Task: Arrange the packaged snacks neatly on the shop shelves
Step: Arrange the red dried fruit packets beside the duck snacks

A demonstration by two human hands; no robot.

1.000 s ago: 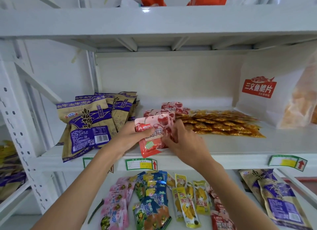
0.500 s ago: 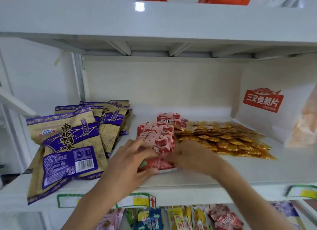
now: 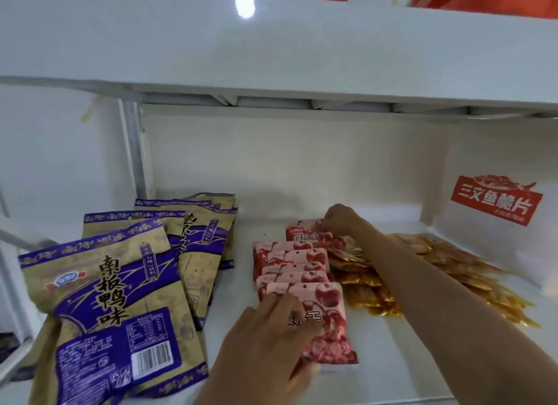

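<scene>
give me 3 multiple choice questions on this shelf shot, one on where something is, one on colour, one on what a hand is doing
1. What lies directly right of the red and pink packets?
A. purple and tan bags
B. golden packets
C. green bottles

2. What colour is the label on the white bag at the far right?
A. red
B. blue
C. black

3. What is the left hand doing?
A. hanging away from the shelf
B. resting on the nearest red and pink packet
C. lifting a purple bag

Key: 1 B, the golden packets lie against the row's right side. 2 A, its printed label is red. 3 B, its fingers lie on the front packet.
</scene>
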